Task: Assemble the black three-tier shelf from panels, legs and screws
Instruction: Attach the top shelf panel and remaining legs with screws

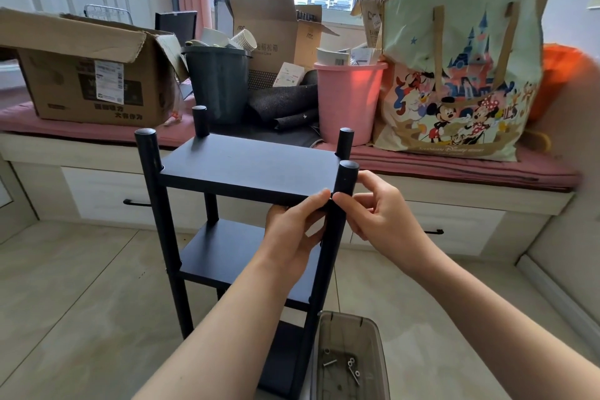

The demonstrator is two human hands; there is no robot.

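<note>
The black shelf stands upright on the floor with three panels between round black legs. Its top panel (246,166) is just below the leg tops; the middle panel (233,253) and bottom panel (279,357) show beneath. My left hand (292,230) grips the top panel's front right corner, thumb on its edge. My right hand (380,208) pinches the front right leg (345,177) at that same corner, thumb tip meeting my left thumb. What lies between the fingertips is hidden.
A clear plastic tub (350,357) holding several screws sits on the floor at the shelf's right foot. Behind stands a window bench with cardboard boxes (87,75), a dark bin (217,81), a pink bucket (347,97) and a printed tote bag (454,75).
</note>
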